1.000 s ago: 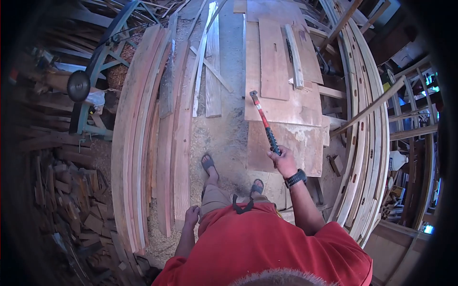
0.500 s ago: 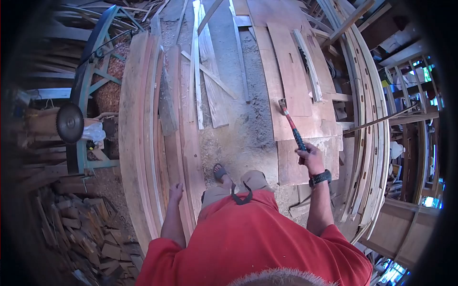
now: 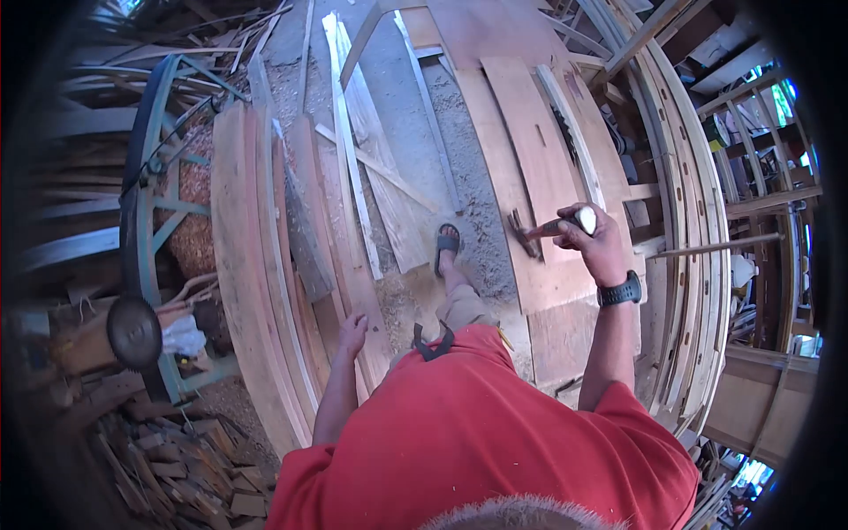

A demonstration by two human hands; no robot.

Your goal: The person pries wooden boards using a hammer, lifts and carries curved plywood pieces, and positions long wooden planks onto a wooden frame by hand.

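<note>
My right hand (image 3: 594, 244) is closed around the handle of a claw hammer (image 3: 558, 229). The pale butt end of the handle faces up toward me. The hammer's metal head points left, above a sheet of plywood (image 3: 556, 281). A dark watch (image 3: 620, 289) is on my right wrist. My left hand (image 3: 353, 336) hangs low over the long planks (image 3: 329, 305) on the left, with its fingers curled in. Whatever may be inside those fingers is hidden.
A green metal frame (image 3: 181, 208) with a round toothed blade (image 3: 134, 331) stands at the left. Wood offcuts (image 3: 177, 459) are heaped at lower left. Loose boards (image 3: 380, 168) lie on the floor ahead. Stacked long timbers (image 3: 698, 221) line the right side. My sandalled foot (image 3: 448, 243) is forward.
The hammer has swung from pointing forward to pointing left, with its butt turned up. One foot has stepped forward. My left hand has shifted right in view.
</note>
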